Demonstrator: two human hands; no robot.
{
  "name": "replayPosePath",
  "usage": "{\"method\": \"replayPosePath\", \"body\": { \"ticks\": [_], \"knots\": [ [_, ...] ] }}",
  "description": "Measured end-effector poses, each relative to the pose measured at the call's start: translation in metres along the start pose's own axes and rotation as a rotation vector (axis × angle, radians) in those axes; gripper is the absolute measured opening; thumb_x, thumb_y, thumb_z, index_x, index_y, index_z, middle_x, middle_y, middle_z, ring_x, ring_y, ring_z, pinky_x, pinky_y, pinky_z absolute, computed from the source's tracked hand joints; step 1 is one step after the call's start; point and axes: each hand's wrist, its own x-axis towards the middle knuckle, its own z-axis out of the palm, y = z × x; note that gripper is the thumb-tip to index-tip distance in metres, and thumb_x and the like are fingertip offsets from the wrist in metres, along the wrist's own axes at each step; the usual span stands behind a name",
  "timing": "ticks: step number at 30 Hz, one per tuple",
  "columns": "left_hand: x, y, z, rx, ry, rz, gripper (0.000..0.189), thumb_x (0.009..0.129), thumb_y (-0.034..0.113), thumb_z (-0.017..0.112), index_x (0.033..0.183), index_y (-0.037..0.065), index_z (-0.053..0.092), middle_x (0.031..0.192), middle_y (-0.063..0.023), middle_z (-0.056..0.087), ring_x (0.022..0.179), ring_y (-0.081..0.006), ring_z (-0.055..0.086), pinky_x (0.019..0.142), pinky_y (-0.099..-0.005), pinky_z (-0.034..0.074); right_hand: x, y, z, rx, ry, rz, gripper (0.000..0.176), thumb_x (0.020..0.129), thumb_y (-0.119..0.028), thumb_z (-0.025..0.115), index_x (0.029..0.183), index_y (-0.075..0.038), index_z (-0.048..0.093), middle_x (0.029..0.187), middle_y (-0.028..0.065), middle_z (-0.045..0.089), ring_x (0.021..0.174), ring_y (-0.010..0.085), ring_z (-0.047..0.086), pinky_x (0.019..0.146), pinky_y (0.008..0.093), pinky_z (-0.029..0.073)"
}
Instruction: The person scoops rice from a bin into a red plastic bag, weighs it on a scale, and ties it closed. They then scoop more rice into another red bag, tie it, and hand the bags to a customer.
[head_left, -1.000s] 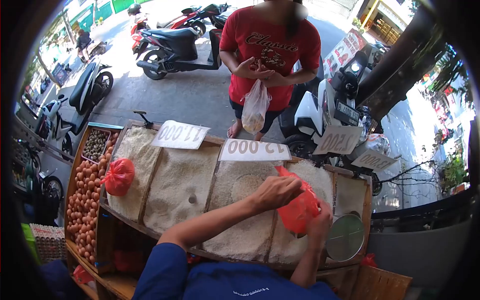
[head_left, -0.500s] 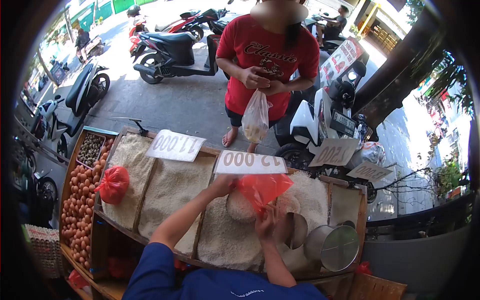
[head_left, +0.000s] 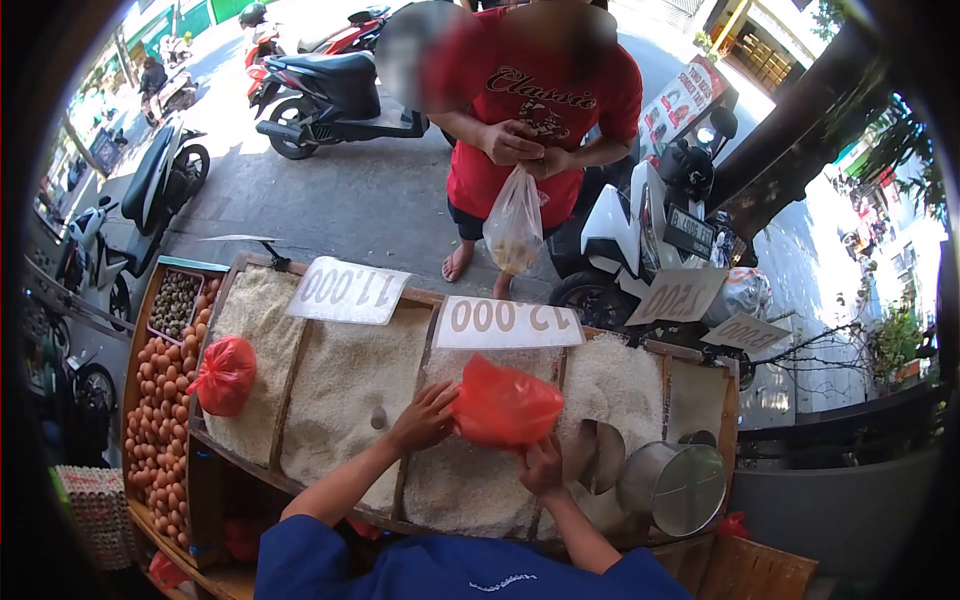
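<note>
A thin red plastic bag (head_left: 508,402) is spread and puffed out above the middle rice compartments. My right hand (head_left: 542,465) pinches its lower right edge. At the bag's left side is my left hand (head_left: 425,415), palm down with fingers stretched out; the fingertips meet or nearly meet the plastic. Beneath the bag lies white rice (head_left: 470,485), partly hidden by it. To the right of my right hand, a metal scoop (head_left: 603,455) stands in the rice, and a larger metal measuring can (head_left: 685,488) lies tilted beside it.
A tied red bag (head_left: 224,375) rests on the left rice. Brown eggs (head_left: 160,430) and a tray of small speckled eggs (head_left: 177,303) fill the left side. Price cards, including a 12.000 card (head_left: 508,323), line the far edge. A person in a red shirt holds a clear bag (head_left: 513,225); parked motorbikes stand behind.
The red bag has gone from a narrow, hanging shape to a wide, puffed one. My left hand has moved left and down, its fingers spreading. My view has shifted slightly.
</note>
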Motion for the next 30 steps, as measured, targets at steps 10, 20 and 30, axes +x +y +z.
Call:
{"method": "replayPosePath", "body": {
  "ticks": [10, 20, 30],
  "knots": [
    [0.036, -0.018, -0.014, -0.544, -0.098, -0.25, 0.075, 0.064, 0.014, 0.072, 0.131, 0.006, 0.039, 0.126, -0.0178, 0.046, 0.127, -0.0352, 0.035, 0.107, -0.0437, 0.026, 0.037, 0.021, -0.005, 0.592, -0.224, 0.586, 0.048, 0.073, -0.013, 0.074, 0.116, -0.004, 0.054, 0.116, 0.0111, 0.059, 0.112, 0.0232, 0.053, 0.092, 0.0345, 0.043],
    [0.062, -0.039, 0.009, -0.203, -0.332, 0.071, 0.112, 0.047, 0.043, 0.085, 0.136, 0.002, 0.031, 0.13, -0.019, 0.041, 0.122, -0.037, 0.037, 0.1, -0.0461, 0.029, 0.031, 0.052, 0.011, 0.131, -0.44, 0.214, 0.081, 0.06, -0.037, 0.083, 0.127, -0.008, 0.048, 0.132, 0.0138, 0.048, 0.128, 0.0254, 0.039, 0.107, 0.04, 0.031],
    [-0.007, 0.03, -0.016, -0.708, -0.442, -0.266, 0.075, 0.091, 0.046, 0.05, 0.142, 0.0, 0.019, 0.129, -0.0233, 0.042, 0.115, -0.039, 0.048, 0.091, -0.0418, 0.046, 0.039, -0.056, -0.069, 0.898, -0.224, 0.481, 0.072, 0.07, -0.053, 0.073, 0.121, -0.006, 0.054, 0.123, 0.0146, 0.054, 0.116, 0.028, 0.05, 0.1, 0.0374, 0.037]
  ]
}}
